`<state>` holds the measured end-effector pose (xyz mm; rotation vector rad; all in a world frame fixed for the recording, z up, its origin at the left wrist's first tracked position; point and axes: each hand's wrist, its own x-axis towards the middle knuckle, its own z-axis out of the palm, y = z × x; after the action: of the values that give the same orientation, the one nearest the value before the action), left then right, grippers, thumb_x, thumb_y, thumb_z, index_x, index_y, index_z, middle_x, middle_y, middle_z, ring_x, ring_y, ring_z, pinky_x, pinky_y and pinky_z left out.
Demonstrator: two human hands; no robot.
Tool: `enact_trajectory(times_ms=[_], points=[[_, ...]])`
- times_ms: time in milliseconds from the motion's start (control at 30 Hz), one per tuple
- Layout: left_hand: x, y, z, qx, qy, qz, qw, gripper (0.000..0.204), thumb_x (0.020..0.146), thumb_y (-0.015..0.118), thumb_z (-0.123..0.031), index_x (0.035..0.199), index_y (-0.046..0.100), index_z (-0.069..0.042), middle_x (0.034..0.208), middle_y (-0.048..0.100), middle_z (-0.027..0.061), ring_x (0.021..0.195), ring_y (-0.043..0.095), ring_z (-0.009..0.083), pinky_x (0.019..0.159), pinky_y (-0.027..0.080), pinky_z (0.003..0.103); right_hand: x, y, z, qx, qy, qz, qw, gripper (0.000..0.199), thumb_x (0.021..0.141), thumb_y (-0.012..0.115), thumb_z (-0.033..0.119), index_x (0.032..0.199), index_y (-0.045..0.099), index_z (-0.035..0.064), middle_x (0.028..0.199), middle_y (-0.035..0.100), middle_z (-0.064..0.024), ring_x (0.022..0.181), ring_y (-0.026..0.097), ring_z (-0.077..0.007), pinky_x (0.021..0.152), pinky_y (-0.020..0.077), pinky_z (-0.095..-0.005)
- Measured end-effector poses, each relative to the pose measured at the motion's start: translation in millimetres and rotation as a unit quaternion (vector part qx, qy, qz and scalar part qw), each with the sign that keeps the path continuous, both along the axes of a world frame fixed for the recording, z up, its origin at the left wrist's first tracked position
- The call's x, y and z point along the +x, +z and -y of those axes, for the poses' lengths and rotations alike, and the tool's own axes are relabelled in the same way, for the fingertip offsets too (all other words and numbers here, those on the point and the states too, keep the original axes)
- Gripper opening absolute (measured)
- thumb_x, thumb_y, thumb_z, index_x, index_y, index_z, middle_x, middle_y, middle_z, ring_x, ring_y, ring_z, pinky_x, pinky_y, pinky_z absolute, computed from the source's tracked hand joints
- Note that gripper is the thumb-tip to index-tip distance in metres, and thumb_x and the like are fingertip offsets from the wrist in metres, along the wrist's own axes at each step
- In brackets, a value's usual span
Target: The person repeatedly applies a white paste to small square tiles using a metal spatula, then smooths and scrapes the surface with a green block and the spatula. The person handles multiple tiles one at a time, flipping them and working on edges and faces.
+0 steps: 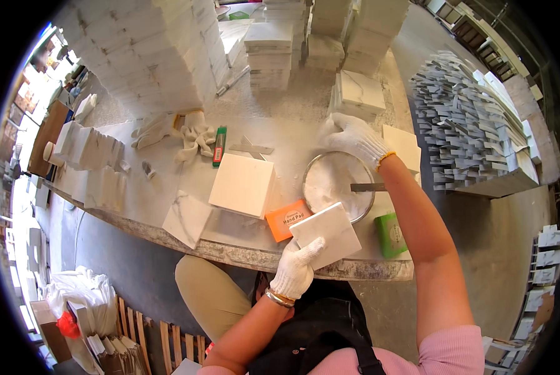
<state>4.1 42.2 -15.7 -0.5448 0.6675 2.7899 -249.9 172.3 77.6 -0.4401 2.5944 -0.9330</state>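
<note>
My left hand (295,270), in a white knit glove, is closed on a square white marble tile (330,236), thumb on its upper face. The tile is tilted above the table's front edge. My right hand (355,139), gloved too, is over the far side of a round bowl (320,186) of white powder. Its thumb and fingers look apart, with nothing visible in them; the fingertips are slightly blurred. A flat metal blade or scraper (367,187) lies across the bowl's right rim, partly behind my right forearm. An orange hand pad (287,220) lies beside the held tile.
A green pad (390,235) lies right of the bowl. A tile stack (241,185), a green-and-red box cutter (219,147) and loose gloves (195,136) are left of it. Tall tile stacks (142,56) line the back; a short stack (358,94) stands beyond my right hand.
</note>
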Motion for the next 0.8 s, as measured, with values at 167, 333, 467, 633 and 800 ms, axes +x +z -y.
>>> enact_trajectory(times_ms=[167,333,467,633,800], points=[[0,2,1,0.005,0.001,0.0,1.0,0.044,0.094,0.067,-0.002,0.137,0.055,-0.002,0.128,0.065,0.0071,0.116,0.064,0.0195,0.103,0.052,0.037,53,32,-30,-0.072,0.009,-0.054,0.996,0.031,0.086,0.07,0.024,0.109,0.066,0.0038,0.101,0.07,-0.0093,0.091,0.064,-0.0192,0.082,0.0515,-0.0329],[-1,2,0,-0.016,-0.005,-0.001,1.0,0.049,0.094,0.069,-0.007,0.14,0.053,-0.001,0.132,0.063,0.008,0.119,0.062,0.0226,0.105,0.05,0.04,118,60,-61,-0.083,-0.003,0.024,0.996,0.042,0.085,0.08,0.024,0.122,0.07,0.0054,0.101,0.069,-0.0041,0.094,0.064,-0.0128,0.085,0.0515,-0.031],[-2,6,0,-0.023,0.0,0.005,1.0,0.05,0.093,0.069,-0.006,0.14,0.052,-0.001,0.132,0.063,0.0088,0.12,0.062,0.0229,0.105,0.05,0.04,136,52,-77,-0.092,0.006,0.0,0.996,0.039,0.084,0.081,0.024,0.117,0.074,0.0053,0.103,0.071,-0.007,0.093,0.066,-0.0159,0.085,0.0517,-0.0317],[-2,7,0,-0.022,-0.001,0.003,1.0,0.051,0.093,0.068,-0.006,0.141,0.051,-0.001,0.133,0.063,0.0092,0.121,0.062,0.0236,0.106,0.05,0.04,140,42,-84,-0.098,0.024,-0.03,0.994,0.035,0.083,0.08,0.024,0.113,0.076,0.0058,0.099,0.071,-0.0078,0.092,0.067,-0.0192,0.085,0.0521,-0.033],[-2,6,-1,-0.031,0.003,0.011,0.999,0.051,0.094,0.069,-0.007,0.141,0.051,-0.001,0.133,0.063,0.0093,0.121,0.062,0.0241,0.106,0.05,0.041,140,42,-81,-0.067,0.029,-0.038,0.997,0.035,0.081,0.079,0.024,0.112,0.078,0.0081,0.097,0.072,-0.0095,0.091,0.066,-0.0226,0.084,0.0521,-0.0347]])
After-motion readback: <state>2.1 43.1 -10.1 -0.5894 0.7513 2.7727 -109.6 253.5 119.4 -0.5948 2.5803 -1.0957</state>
